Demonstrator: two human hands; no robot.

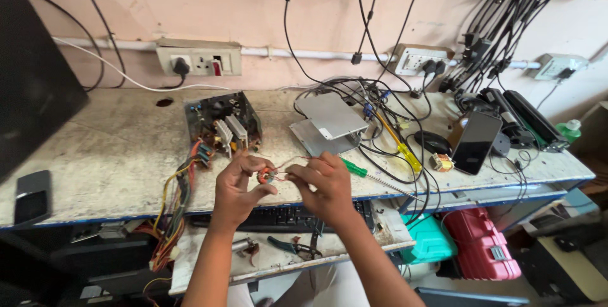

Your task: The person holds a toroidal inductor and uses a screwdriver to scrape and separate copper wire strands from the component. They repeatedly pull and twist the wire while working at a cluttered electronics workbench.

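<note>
My left hand (pixel 237 187) pinches a small ring-shaped coil (pixel 265 176) wound with copper-red wire, held above the front edge of the worn workbench (pixel 107 155). My right hand (pixel 323 183) grips the coil's thin wire lead from the right side, fingers closed on it. Just behind the hands sits an opened power supply box (pixel 221 123) with heat sinks and a bundle of coloured wires (pixel 174 206) hanging over the bench edge.
Green-handled (pixel 354 168) and yellow-handled (pixel 405 152) screwdrivers lie right of the hands. Grey metal covers (pixel 329 117), a phone (pixel 475 142), a mouse (pixel 434 142) and tangled cables fill the right side. A keyboard (pixel 291 217) and pliers (pixel 288 245) rest on the lower shelf; wall sockets (pixel 199 60) behind.
</note>
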